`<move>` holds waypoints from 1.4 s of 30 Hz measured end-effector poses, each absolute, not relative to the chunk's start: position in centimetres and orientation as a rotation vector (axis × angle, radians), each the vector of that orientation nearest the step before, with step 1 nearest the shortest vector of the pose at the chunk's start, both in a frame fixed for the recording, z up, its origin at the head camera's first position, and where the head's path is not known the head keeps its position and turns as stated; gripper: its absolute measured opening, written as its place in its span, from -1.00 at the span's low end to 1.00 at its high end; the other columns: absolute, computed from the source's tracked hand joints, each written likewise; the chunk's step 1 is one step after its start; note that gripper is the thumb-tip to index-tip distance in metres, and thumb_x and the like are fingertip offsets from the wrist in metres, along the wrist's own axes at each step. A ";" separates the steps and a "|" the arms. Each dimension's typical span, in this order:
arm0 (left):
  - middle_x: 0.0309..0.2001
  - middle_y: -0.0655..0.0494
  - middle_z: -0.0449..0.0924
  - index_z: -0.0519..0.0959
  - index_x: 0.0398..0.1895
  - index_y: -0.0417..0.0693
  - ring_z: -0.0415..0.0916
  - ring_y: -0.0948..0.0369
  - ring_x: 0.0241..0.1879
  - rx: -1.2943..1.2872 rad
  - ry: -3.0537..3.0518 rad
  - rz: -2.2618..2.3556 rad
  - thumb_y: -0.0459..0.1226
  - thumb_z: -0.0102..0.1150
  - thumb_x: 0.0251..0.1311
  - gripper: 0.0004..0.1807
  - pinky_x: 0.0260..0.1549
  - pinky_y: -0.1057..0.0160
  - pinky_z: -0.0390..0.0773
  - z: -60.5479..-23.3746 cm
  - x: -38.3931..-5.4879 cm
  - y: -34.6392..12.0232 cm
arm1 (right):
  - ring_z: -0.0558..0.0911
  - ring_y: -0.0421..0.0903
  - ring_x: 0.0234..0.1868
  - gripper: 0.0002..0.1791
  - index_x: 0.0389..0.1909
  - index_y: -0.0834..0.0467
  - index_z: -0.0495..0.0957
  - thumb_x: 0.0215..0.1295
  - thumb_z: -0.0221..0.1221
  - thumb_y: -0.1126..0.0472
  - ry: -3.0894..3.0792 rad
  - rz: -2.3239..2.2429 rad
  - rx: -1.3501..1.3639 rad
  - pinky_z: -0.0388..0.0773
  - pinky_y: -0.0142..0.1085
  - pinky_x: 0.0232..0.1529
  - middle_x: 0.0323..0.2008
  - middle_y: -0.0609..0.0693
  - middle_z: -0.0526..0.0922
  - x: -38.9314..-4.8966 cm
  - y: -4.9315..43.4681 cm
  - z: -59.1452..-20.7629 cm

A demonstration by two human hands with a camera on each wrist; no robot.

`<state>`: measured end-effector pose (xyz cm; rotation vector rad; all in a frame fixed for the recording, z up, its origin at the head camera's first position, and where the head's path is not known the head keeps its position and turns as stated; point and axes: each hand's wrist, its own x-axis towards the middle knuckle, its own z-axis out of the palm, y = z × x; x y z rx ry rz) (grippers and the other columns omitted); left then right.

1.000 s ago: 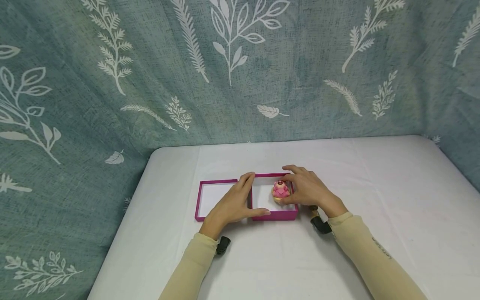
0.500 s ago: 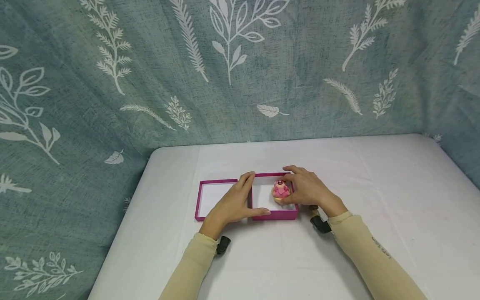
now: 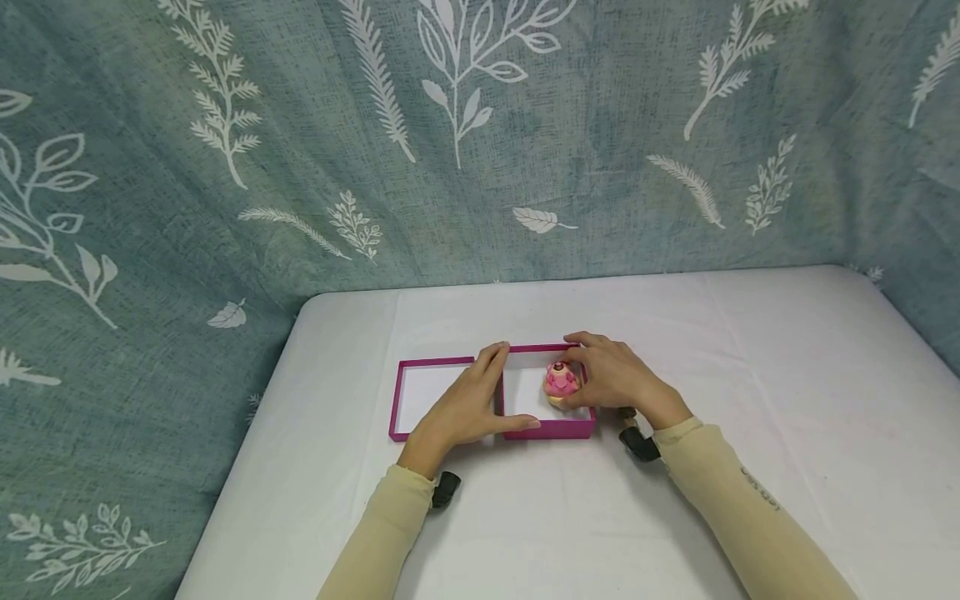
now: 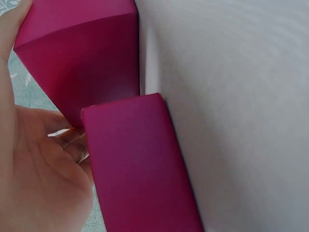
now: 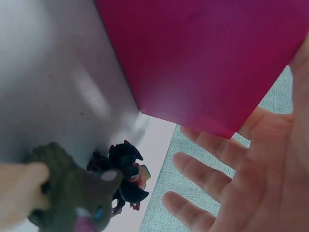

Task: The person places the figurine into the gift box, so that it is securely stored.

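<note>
Magenta box is gripped at its left wall by left hand; pink cupcake toy inside is pinched by right hand; matching lid lies alongside.

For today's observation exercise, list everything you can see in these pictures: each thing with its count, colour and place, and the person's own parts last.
Box: 1, magenta with white inside, table centre.
Lid: 1, magenta with white inside, left of the box, touching it.
Cupcake toy: 1, pink, inside the box.
Dark figures: at least two, green and black, on the table by the box.
Table: 1, white.
Backdrop cloth: 1, teal with white leaves, behind.
Left hand: 1, grips the box's left wall.
Right hand: 1, curled round the cupcake toy.
</note>
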<state>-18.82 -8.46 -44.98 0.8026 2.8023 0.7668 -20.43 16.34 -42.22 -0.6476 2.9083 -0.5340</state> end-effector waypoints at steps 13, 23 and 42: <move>0.55 0.09 -0.07 -0.11 0.58 -0.04 0.12 0.08 0.47 0.800 2.808 0.771 0.41 0.24 -0.07 0.30 0.38 0.03 0.27 -45.0 -18.9 -8.4 | 0.36 0.28 0.34 -0.29 0.10 0.14 0.62 -0.11 0.50 -0.10 2.899 -0.537 -0.634 0.25 0.27 0.28 0.35 0.21 0.38 -20.5 16.2 -42.3; 0.56 0.11 -0.09 -0.14 0.59 0.00 0.11 0.10 0.48 0.807 2.810 0.775 0.44 0.21 -0.08 0.30 0.39 0.05 0.27 -45.1 -18.9 -8.4 | 0.37 0.31 0.33 -0.41 0.03 0.14 0.64 -0.05 0.46 -0.04 2.886 -0.600 -0.624 0.26 0.31 0.25 0.36 0.25 0.36 -20.4 16.3 -42.6; 0.55 0.08 -0.08 -0.12 0.58 -0.07 0.11 0.08 0.48 0.817 2.806 0.776 0.40 0.25 -0.06 0.30 0.39 0.05 0.27 -44.9 -18.8 -8.5 | 0.33 0.33 0.35 -0.38 0.11 0.16 0.61 -0.04 0.47 0.06 2.896 -0.654 -0.558 0.20 0.30 0.31 0.37 0.29 0.33 -20.0 15.9 -43.0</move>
